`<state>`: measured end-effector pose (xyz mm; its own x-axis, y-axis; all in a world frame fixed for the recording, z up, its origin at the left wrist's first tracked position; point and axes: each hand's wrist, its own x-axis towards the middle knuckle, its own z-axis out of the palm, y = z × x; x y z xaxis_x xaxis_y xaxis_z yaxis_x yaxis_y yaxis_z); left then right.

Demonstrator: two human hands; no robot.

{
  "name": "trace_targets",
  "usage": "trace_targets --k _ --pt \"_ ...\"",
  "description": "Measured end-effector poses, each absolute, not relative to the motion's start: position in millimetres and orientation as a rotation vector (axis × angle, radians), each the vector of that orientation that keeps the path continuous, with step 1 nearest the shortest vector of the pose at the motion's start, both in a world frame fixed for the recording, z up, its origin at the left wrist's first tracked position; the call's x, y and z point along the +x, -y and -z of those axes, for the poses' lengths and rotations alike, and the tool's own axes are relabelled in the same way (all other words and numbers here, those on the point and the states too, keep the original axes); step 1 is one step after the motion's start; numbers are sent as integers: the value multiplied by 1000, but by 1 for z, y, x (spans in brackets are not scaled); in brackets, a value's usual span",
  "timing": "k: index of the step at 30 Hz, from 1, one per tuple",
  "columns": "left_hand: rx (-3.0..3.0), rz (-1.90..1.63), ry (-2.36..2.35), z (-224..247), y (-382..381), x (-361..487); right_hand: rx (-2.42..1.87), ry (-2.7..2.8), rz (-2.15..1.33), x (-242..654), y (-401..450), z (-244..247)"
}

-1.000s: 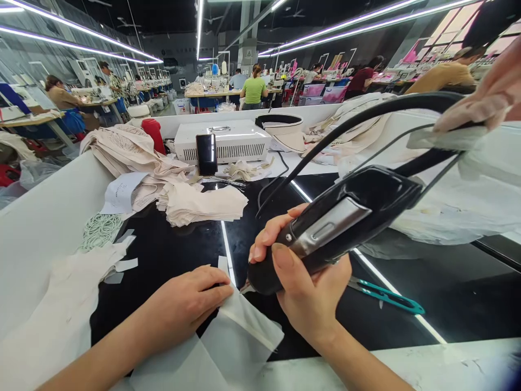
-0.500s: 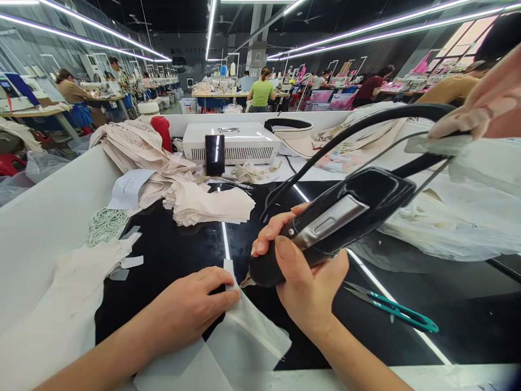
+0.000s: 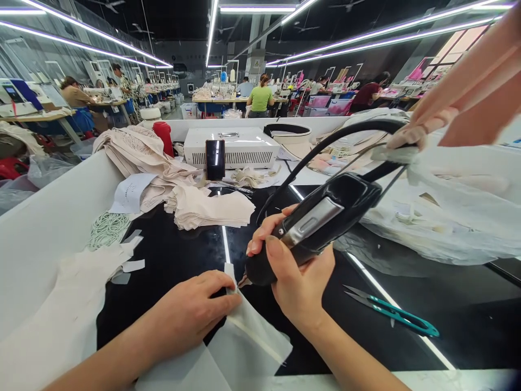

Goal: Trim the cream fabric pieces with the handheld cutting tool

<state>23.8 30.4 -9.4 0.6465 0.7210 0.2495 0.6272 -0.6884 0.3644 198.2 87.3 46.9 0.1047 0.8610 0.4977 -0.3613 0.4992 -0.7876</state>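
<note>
My right hand (image 3: 299, 277) is wrapped around a black corded hand tool (image 3: 313, 220) with a silver lever on its side. The rounded nose of the tool points down left, its small tip close to a sheer white fabric piece (image 3: 260, 336). My left hand (image 3: 199, 301) is closed on the narrow upper end of that fabric, fingertips pressing it to the glossy black tabletop (image 3: 163, 255). Whether the tip touches the fabric cannot be made out. Teal thread snips (image 3: 401, 315) lie right of my right wrist.
A stack of cream fabric pieces (image 3: 214, 209), a phone (image 3: 215, 159) and a white vented box (image 3: 230, 146) stand ahead. Green cord (image 3: 108, 228) and pale cloth (image 3: 61, 304) lie left. At right, another person's hand (image 3: 427, 127) is at a clear plastic bag (image 3: 439, 228), near the tool's cable.
The other person's hand and the plastic have shifted left and slightly down. My right hand and the tool have moved slightly left; my left hand stays on the fabric.
</note>
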Motion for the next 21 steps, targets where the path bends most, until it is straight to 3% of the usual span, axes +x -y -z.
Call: trace_targets --k 11,21 --pt "2638 -594 -1197 8 -35 32 -619 1219 -857 212 -95 -45" --pt "2937 -294 -1388 18 -53 48 -777 1230 -405 269 -94 -51"
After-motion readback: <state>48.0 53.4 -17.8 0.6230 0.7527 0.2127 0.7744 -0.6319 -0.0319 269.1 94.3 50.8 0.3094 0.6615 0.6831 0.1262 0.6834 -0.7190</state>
